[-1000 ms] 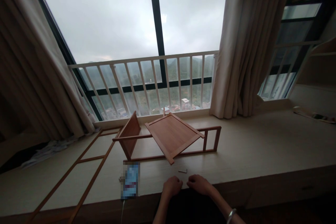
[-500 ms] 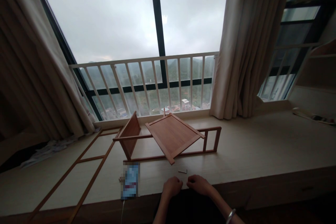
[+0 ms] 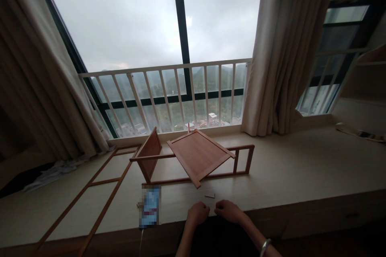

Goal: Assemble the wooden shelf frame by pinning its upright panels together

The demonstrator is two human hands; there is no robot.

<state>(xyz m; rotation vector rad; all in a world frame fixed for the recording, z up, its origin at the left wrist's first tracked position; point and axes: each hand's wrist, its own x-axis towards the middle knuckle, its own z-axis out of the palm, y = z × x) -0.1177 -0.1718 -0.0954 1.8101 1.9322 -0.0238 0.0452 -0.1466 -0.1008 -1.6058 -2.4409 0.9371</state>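
Note:
My left hand and my right hand rest a short way apart at the front edge of the ledge, fingers curled in loosely. Nothing shows in either hand; their palms are hidden. Just beyond them lies a small L-shaped hex key, touched by neither. Farther back is a reddish-brown wooden frame lying flat. A square wooden panel lies tilted across it. Another wooden panel stands on edge at its left end.
At left, a long wooden ladder-like frame reaches over the front edge of the pale ledge. A blurred phone-like object with a white cable lies by it. A white railing and curtains stand behind; a strap lies far right.

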